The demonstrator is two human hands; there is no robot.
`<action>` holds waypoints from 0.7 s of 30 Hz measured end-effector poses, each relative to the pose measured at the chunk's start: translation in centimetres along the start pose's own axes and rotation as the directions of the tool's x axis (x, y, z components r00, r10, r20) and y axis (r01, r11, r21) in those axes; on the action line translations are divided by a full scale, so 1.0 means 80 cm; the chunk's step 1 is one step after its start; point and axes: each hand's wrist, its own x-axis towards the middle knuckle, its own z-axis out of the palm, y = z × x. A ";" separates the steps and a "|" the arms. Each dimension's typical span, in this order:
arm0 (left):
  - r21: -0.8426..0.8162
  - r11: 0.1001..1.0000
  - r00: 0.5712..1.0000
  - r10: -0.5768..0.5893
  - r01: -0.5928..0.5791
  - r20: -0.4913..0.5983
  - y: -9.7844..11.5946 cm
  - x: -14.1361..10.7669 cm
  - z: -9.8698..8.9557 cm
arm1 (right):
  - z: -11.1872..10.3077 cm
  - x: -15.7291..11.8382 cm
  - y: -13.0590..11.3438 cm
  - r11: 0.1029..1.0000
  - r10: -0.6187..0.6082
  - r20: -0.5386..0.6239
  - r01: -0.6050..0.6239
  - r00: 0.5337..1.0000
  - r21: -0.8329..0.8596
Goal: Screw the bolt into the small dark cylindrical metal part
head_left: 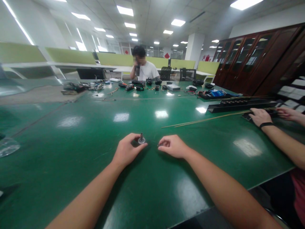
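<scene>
Grey metal, round at the base with a short post pointing up: a small wheel-like piece (141,141), close in on the near half of the green table (95,178). Pinched between thumb and forefinger of the left hand (124,149), thumb to the near side, wrist low, forearm slanting in from the near left; cannot tell whether lifted clear of the surface. Just to the right, across a gap, the right hand (175,146), fingers curled inward, grasping a small dark piece (159,145) at the tips, too small to make out; forearm slanting in from the near right. Farther right, two thin rods (214,118), running toward a co-worker's hands (260,117). Beyond those, a long black rail (240,106). Across the far side, a seated person in a white shirt (149,70).
</scene>
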 end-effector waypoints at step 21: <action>0.106 0.944 0.942 -0.294 0.313 -0.163 0.032 -0.041 -0.108 | 0.001 0.009 0.011 0.997 0.042 -0.006 -0.041 0.999 0.058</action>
